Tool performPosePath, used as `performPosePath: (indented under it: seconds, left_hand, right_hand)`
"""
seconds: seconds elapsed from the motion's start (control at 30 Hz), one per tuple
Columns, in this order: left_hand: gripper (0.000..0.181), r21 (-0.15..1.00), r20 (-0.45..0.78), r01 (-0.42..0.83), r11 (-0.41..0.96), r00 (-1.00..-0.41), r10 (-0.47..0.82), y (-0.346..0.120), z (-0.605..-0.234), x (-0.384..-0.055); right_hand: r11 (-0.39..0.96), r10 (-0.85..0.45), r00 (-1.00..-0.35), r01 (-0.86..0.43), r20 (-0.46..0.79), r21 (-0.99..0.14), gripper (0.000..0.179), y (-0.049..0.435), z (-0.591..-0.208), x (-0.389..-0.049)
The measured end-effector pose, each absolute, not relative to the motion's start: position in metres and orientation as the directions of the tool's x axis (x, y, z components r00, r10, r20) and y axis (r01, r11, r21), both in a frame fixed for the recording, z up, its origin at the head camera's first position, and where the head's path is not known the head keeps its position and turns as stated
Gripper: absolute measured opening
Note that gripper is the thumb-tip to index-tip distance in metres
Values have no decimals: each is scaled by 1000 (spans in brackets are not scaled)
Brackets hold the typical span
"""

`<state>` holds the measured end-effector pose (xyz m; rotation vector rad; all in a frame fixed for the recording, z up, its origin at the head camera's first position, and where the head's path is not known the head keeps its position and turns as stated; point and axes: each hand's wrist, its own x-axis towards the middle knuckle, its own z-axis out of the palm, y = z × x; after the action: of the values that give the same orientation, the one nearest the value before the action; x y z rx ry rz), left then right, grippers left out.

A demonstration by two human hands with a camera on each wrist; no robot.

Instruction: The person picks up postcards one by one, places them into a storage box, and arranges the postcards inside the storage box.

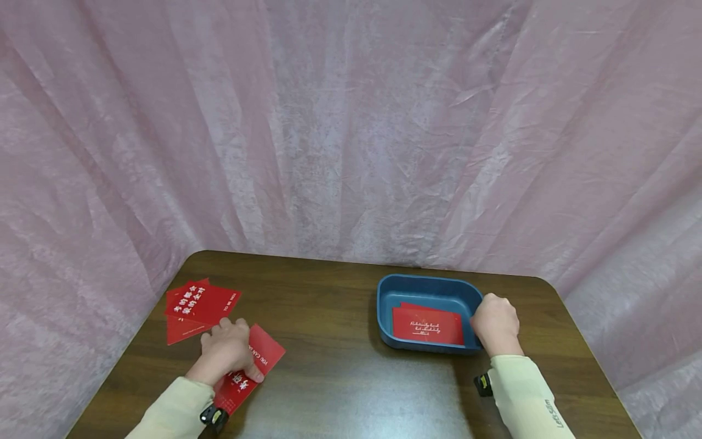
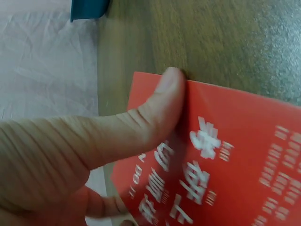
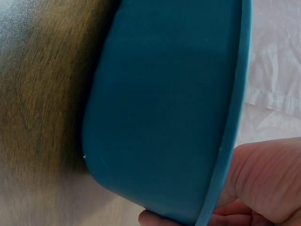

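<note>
Between thumb and fingers, my left hand (image 1: 227, 346) pinches a red card (image 1: 265, 349) with white lettering. In the left wrist view the thumb lies across the face of the card (image 2: 235, 141), and some fingertips show at its far edge. My right hand (image 1: 496, 323) grips the right end of a blue plastic bin (image 1: 430, 281). The right wrist view shows the bin's outer wall (image 3: 160, 103), with fingers on both sides of its rim. Inside the bin lie red cards (image 1: 428, 326), one over another.
Several red cards (image 1: 203, 303) lie overlapped and fanned at the table's left side, just beyond the left hand. The brown wooden table (image 1: 323, 317) runs back to a pink curtain (image 1: 351, 134) behind its far edge.
</note>
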<state>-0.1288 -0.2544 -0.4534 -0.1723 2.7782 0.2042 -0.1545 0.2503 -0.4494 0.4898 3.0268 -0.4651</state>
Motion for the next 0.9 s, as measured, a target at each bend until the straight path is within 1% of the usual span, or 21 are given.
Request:
performPosePath:
  seconds: [0.17,0.53,0.8,0.87,0.9]
  left_hand:
    - [114,215,-356,-149,965,-932,-64,-252,-455,-129]
    - [113,234,-373,-127,964,-927,-32,-249,-461,-132]
    - [110,267,-344,-103,958,-939,-5,-248,-463,-136]
    - [107,263,-344,-100,960,-939,-3,-246,-462,-138]
    - [103,256,-345,-98,962,-939,-4,-245,-461,-139]
  right_hand:
    - [905,305,-949,316,-83,-286,25,250,-449,-154]
    - [906,303,-950,313,-81,-286,25,250,-452,-155]
    - [906,309,-949,313,-61,-284,26,251,-453,-156]
    - [905,312,-948,317,-63,-283,26,251,-454,-156]
    - [905,313,-948,318,-64,-283,26,251,-454,-156]
